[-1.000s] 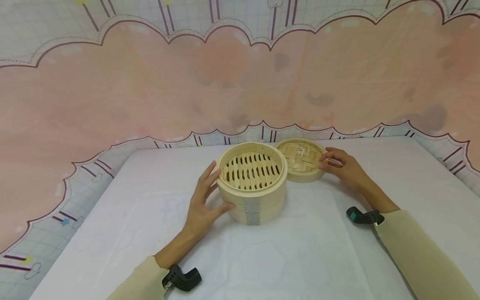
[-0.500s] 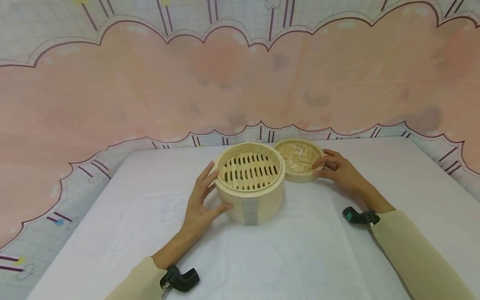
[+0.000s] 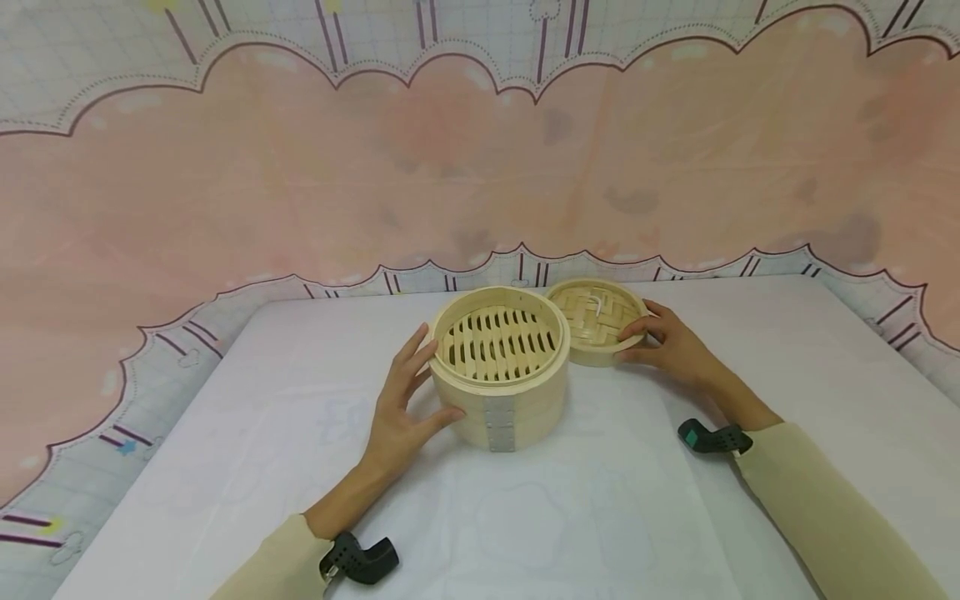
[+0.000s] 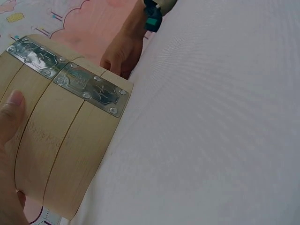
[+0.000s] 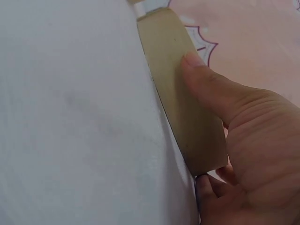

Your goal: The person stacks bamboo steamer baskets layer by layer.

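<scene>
A round bamboo steamer of stacked tiers stands on the white table, its slatted top tier uncovered. My left hand holds it from the left, thumb on the front wall and fingers along the far left side. In the left wrist view, that thumb lies on the wall near two riveted metal plates. Behind and to the right, the woven steamer lid lies flat with its small white loop up. My right hand grips the lid's right edge; in the right wrist view its thumb presses the rim wall.
White cloth covers the table around the steamer. A patterned pink backdrop rises just past the table's far edge. The lid sits right beside the steamer, partly hidden behind it in the head view. Black wrist cameras are strapped to both wrists.
My right hand has moved left and closed its fingers further over the lid's right edge. The left hand and steamer hold their places; the view has shifted slightly.
</scene>
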Motion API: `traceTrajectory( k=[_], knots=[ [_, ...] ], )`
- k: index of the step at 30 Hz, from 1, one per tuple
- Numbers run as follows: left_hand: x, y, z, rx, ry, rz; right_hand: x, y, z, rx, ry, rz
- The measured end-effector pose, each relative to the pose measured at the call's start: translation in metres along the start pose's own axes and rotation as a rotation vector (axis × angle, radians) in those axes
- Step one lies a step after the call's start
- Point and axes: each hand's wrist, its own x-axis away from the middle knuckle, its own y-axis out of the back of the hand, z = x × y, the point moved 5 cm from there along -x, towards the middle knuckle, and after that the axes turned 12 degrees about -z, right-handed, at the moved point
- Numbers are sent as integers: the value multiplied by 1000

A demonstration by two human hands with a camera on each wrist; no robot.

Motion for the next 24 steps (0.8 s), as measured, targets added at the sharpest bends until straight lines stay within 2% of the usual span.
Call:
traceTrajectory(
  k=[9, 18, 24],
  knots=[
    [-1, 0, -1, -5, 2, -4, 1, -4, 4, -28, -36, -21],
    [-1, 0, -1, 0, -1, -5, 3, -7, 8, -51, -20, -19],
    [-1, 0, -1, 0, -1, -2, 2, -7, 9, -28, -16, -27]
  ],
)
